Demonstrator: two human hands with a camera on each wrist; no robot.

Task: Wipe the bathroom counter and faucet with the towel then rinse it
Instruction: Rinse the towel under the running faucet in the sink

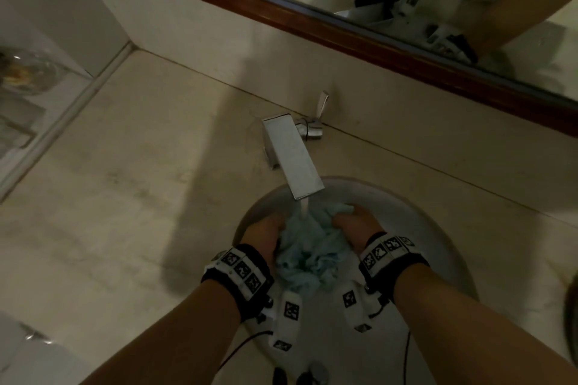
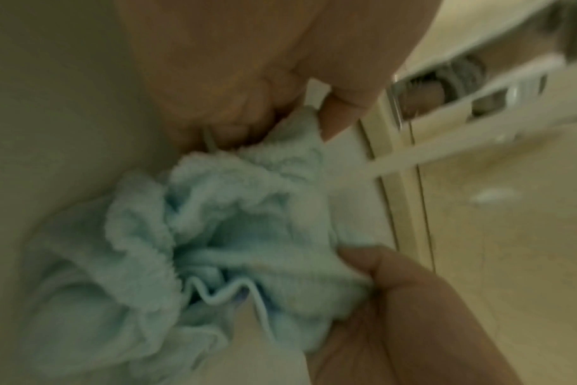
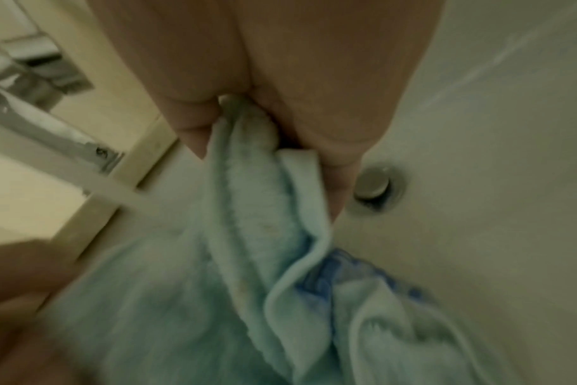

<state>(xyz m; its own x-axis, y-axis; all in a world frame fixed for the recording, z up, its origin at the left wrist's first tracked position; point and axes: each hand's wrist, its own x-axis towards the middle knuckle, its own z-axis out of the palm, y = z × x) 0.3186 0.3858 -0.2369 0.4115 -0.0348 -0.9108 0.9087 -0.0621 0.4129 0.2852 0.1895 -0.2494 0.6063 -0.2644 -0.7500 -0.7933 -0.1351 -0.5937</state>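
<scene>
**Head view: towel bunched under the running tap**

Head view shows the light blue towel [image 1: 308, 251] gathered into a loose wad inside the white basin [image 1: 438, 228], directly under the stream of water [image 1: 304, 208] falling from the flat chrome faucet [image 1: 292, 155]. We hold it from both sides. Our left hand [image 1: 264, 236] grips the left edge with fingers curled into the cloth, and our right hand [image 1: 356, 223] grips the right edge the same way; the right wrist view shows a fold clamped between the thumb and the curled fingers [image 3: 330, 125].

We judge that the towel is soft and limp, with no stiffness of its own, and that it will get heavier and sag as it soaks. Wet terry cloth is not slippery, so a firm handful of bunched fabric near each side should hold well, better than a pinch on the thin hem. Its pile is fluffy, and a piped edge runs in loops through the folds. A darker blue patch [image 3: 343, 271] shows in one crease; we cannot tell whether it is a label or a print.

Further out, the drain plug [image 3: 376, 187] sits just beside our right fingers. The faucet lever [image 1: 322, 105] stands upright behind the spout. The beige stone counter [image 1: 140, 181] surrounds the basin, and a wood-framed mirror [image 1: 344, 31] runs along the wall behind.
</scene>
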